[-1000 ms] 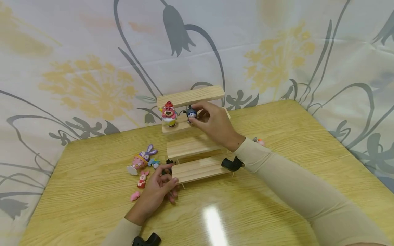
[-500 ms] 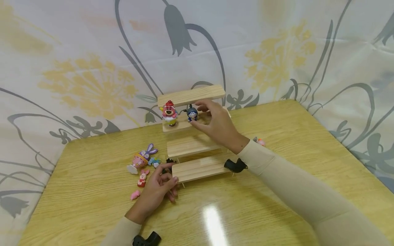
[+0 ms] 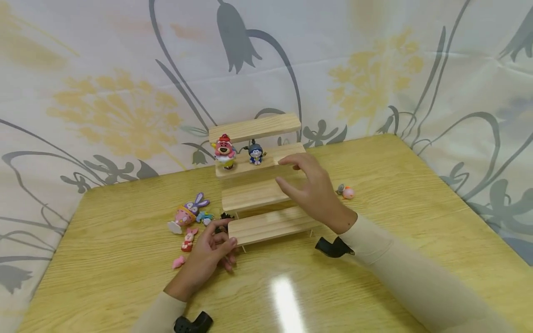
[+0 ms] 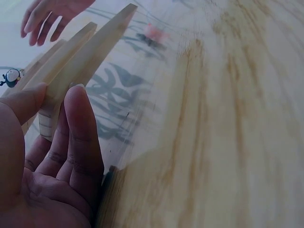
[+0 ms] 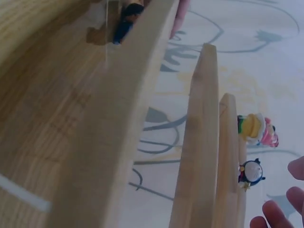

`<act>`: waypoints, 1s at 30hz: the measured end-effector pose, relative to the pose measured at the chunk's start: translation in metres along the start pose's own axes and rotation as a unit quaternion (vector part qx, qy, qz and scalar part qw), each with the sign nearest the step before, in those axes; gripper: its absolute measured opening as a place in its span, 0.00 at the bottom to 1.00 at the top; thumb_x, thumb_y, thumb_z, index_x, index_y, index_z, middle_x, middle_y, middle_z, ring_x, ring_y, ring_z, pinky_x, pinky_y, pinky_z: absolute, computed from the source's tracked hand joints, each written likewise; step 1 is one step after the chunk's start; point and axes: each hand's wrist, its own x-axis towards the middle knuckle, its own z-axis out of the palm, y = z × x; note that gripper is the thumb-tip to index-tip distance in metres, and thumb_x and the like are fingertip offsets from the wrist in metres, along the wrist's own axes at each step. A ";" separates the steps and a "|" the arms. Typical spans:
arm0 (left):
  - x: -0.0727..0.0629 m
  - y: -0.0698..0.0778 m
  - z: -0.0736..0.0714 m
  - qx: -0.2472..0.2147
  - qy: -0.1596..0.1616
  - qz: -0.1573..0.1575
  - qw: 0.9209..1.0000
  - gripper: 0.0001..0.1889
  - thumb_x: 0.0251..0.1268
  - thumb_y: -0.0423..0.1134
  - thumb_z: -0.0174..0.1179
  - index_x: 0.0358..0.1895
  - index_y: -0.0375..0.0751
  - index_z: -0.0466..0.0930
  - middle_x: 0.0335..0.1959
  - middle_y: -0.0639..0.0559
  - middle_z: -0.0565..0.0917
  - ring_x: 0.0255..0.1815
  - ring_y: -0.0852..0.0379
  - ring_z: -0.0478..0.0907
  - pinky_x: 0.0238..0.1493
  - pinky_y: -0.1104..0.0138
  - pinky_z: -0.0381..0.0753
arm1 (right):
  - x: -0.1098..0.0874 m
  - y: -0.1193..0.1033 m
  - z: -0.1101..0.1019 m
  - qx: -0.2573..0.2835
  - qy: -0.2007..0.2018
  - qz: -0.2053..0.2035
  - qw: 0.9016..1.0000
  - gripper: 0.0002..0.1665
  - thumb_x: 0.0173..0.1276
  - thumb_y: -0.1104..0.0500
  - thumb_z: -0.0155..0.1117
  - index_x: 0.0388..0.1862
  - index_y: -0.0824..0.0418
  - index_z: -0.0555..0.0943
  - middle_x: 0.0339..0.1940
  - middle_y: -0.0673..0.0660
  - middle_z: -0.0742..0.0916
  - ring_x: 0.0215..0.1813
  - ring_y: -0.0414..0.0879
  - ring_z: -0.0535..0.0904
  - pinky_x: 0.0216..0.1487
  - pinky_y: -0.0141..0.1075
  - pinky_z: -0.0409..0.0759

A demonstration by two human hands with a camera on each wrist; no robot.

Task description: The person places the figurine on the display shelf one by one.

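A tiered wooden display shelf (image 3: 270,225) stands on the table with several steps. My left hand (image 3: 208,252) grips the left end of its lowest step, thumb above and fingers beneath, as the left wrist view also shows. On the second step from the top sit a pink bear figurine (image 3: 225,151) in a red hat and, to its right, a small figurine in a dark blue hood (image 3: 255,154). Close in front of the steps, right of the hooded figurine, my right hand (image 3: 318,192) holds nothing, with thumb and fingers spread apart.
Left of the shelf lie a purple-eared rabbit figurine (image 3: 187,213), a small blue figurine (image 3: 205,218), a piglet figurine in red (image 3: 189,240) and a small pink piece (image 3: 178,262). A dark-haired figurine (image 5: 127,23) is partly hidden behind my left hand. A pink-and-grey figurine (image 3: 346,192) lies at right.
My right hand has let go of the hooded figurine and drawn back to the right and down. The figurine stays on the step. My left hand keeps its grip on the shelf.
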 end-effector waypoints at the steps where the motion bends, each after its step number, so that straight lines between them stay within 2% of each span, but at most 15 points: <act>1: 0.000 0.000 -0.001 0.001 -0.001 0.001 1.000 0.31 0.77 0.37 0.55 0.75 0.35 0.51 0.33 0.49 0.78 0.23 0.59 0.81 0.24 0.61 0.87 | -0.002 0.000 -0.001 0.001 0.004 -0.001 1.000 0.19 0.63 0.64 0.72 0.52 0.66 0.81 0.50 0.60 0.85 0.49 0.52 0.77 0.53 0.48 0.78; 10: 0.000 -0.003 -0.003 0.001 -0.003 0.004 1.000 0.31 0.77 0.36 0.55 0.75 0.35 0.51 0.33 0.50 0.79 0.24 0.60 0.81 0.24 0.60 0.87 | -0.024 0.013 -0.016 0.006 0.016 0.011 1.000 0.15 0.64 0.69 0.70 0.50 0.64 0.83 0.51 0.59 0.86 0.54 0.50 0.78 0.52 0.40 0.78; 17: 0.001 -0.003 -0.002 0.001 -0.003 0.002 1.000 0.31 0.77 0.36 0.55 0.75 0.35 0.52 0.33 0.50 0.79 0.24 0.60 0.81 0.24 0.60 0.87 | -0.035 0.029 -0.032 -0.014 0.025 0.023 0.999 0.12 0.64 0.70 0.68 0.48 0.68 0.83 0.49 0.59 0.86 0.51 0.50 0.79 0.52 0.34 0.77; 21: 0.001 -0.002 -0.001 0.003 -0.003 0.001 1.000 0.31 0.77 0.36 0.55 0.75 0.35 0.52 0.33 0.49 0.79 0.23 0.60 0.81 0.24 0.61 0.87 | -0.039 0.039 -0.042 -0.031 0.025 0.039 0.998 0.12 0.65 0.71 0.67 0.48 0.64 0.84 0.49 0.59 0.86 0.48 0.52 0.80 0.34 0.26 0.76; 22: 0.001 -0.002 -0.001 0.003 -0.003 0.001 1.000 0.31 0.77 0.36 0.55 0.75 0.35 0.52 0.33 0.49 0.79 0.23 0.60 0.81 0.24 0.61 0.87 | -0.040 0.041 -0.044 -0.035 0.024 0.042 0.998 0.13 0.65 0.71 0.67 0.48 0.64 0.84 0.49 0.59 0.86 0.48 0.52 0.80 0.34 0.26 0.76; 24: 0.001 -0.001 -0.001 0.004 -0.003 0.002 1.000 0.31 0.77 0.36 0.55 0.75 0.34 0.51 0.32 0.49 0.79 0.23 0.60 0.81 0.24 0.61 0.87 | -0.042 0.046 -0.049 -0.042 0.023 0.048 0.998 0.13 0.65 0.71 0.66 0.48 0.63 0.84 0.49 0.59 0.86 0.48 0.52 0.80 0.34 0.26 0.76; 28: 0.001 -0.001 -0.001 0.005 -0.002 0.004 1.000 0.32 0.76 0.36 0.55 0.75 0.33 0.51 0.32 0.50 0.79 0.23 0.60 0.81 0.23 0.61 0.86 | -0.046 0.055 -0.056 -0.055 0.018 0.058 0.997 0.12 0.65 0.72 0.66 0.48 0.65 0.83 0.49 0.60 0.86 0.49 0.53 0.80 0.50 0.29 0.76; 30: 0.001 -0.001 -0.001 0.005 -0.002 0.005 1.000 0.32 0.76 0.36 0.55 0.74 0.33 0.51 0.32 0.50 0.79 0.23 0.59 0.81 0.23 0.61 0.86 | -0.049 0.059 -0.060 -0.064 0.016 0.064 0.996 0.12 0.65 0.72 0.66 0.47 0.66 0.83 0.48 0.61 0.86 0.49 0.53 0.80 0.49 0.28 0.76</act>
